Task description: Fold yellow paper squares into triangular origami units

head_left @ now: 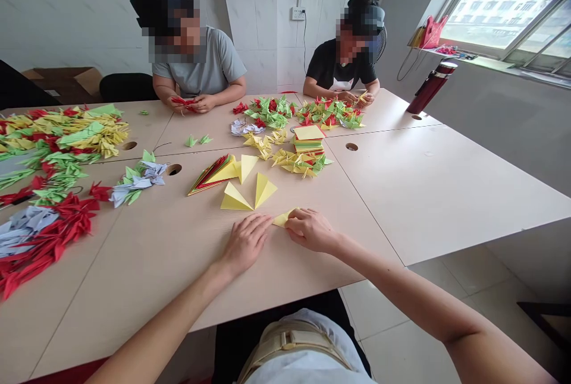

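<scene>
A small piece of folded yellow paper lies on the table between my hands. My left hand rests flat on the tabletop, fingers stretched out, their tips at the paper's left corner. With curled fingers, my right hand presses on the paper's right part and hides some of it. Just beyond are creased yellow papers, one on the left and another on the right. Behind them, a fanned stack of folded red, green and yellow papers sits beside a further yellow folded piece.
Square coloured papers are stacked mid-table among folded paper cranes. Large heaps of cranes cover the left side. Two people sit opposite, a grey-shirted person and a black-shirted person. A dark red flask stands far right.
</scene>
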A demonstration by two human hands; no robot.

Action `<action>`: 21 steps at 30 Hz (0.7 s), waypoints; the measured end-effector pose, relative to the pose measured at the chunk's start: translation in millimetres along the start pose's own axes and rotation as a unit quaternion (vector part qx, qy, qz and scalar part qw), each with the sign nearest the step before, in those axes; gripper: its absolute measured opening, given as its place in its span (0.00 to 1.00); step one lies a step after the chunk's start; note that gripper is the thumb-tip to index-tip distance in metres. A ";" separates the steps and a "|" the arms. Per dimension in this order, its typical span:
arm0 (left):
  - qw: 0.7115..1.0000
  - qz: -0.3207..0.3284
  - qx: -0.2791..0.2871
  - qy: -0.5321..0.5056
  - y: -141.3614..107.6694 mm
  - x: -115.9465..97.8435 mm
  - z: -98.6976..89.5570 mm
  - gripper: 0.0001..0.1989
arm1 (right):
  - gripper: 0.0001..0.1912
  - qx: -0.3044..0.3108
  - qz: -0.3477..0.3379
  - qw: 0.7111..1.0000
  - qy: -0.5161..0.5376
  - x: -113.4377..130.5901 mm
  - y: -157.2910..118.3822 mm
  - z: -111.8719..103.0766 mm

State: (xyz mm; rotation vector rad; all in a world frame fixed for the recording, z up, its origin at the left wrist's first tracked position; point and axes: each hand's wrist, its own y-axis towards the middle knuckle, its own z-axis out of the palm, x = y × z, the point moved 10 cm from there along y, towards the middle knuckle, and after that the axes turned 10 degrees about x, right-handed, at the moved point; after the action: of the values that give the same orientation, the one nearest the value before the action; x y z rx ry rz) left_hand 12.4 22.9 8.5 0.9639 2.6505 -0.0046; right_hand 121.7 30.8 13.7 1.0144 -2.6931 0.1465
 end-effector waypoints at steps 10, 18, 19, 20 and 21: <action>0.999 0.012 0.033 -0.030 29.9 -16.8 0.9 0.08 | 0.12 -0.030 0.012 0.989 0.144 -23.6 -1.3 -3.1; 0.991 0.008 -0.001 -0.136 41.8 0.2 3.9 0.10 | 0.11 0.017 0.228 0.957 0.181 -66.3 10.1 1.2; 0.988 0.010 -0.007 -0.151 41.4 2.0 4.2 0.10 | 0.10 0.021 0.230 0.956 0.182 -66.2 10.6 0.9; 0.986 0.014 -0.013 -0.164 40.7 3.5 4.4 0.10 | 0.10 0.023 0.231 0.956 0.182 -65.8 10.4 0.3; 0.984 0.017 -0.019 -0.175 39.8 4.8 4.5 0.10 | 0.11 0.025 0.232 0.955 0.182 -65.4 9.7 0.2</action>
State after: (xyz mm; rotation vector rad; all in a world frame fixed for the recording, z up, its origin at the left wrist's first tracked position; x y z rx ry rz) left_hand 35.1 56.1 7.0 0.9022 2.3044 -0.1062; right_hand 162.6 79.5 -4.5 0.3029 -2.5340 0.4429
